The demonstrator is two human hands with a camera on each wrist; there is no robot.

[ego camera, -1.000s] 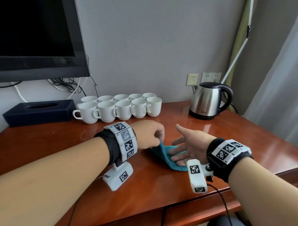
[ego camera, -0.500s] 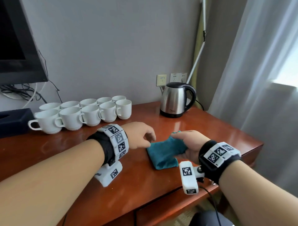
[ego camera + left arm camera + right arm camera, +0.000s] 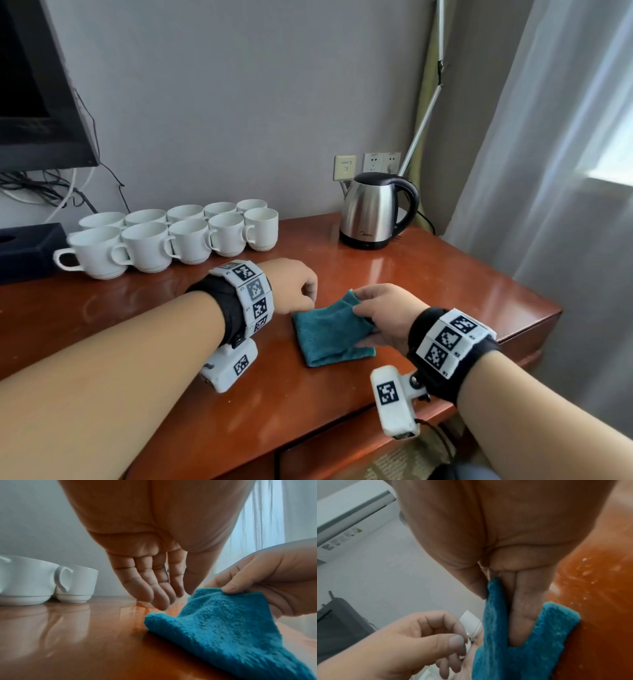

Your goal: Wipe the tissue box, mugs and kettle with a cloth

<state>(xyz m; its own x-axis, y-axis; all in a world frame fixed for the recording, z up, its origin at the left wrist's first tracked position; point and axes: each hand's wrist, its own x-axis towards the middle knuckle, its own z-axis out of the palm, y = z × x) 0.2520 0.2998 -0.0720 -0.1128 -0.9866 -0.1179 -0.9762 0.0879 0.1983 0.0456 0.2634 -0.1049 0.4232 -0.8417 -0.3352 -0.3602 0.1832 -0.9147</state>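
Both forearms reach forward and inward in my head view, each wrist banded with marker tiles. Left hand [image 3: 294, 286] hangs palm down, fingers [image 3: 150, 588] loosely curled with tips pointing downward, gripping nothing. Right hand [image 3: 383, 317] is turned inward, thumb [image 3: 476, 582] pressed against the fingers [image 3: 522, 608] in a pinch, and I note material caught between them. The two hands are near each other, not touching.

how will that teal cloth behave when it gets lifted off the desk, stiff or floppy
Probably floppy: where the right hand pinches its far edge, the teal cloth already sags and folds in the left wrist view. It looks light, since that pinch alone raises the edge. Its fluffy pile likely grips fingers well, though it may slide easily on the glossy desk.
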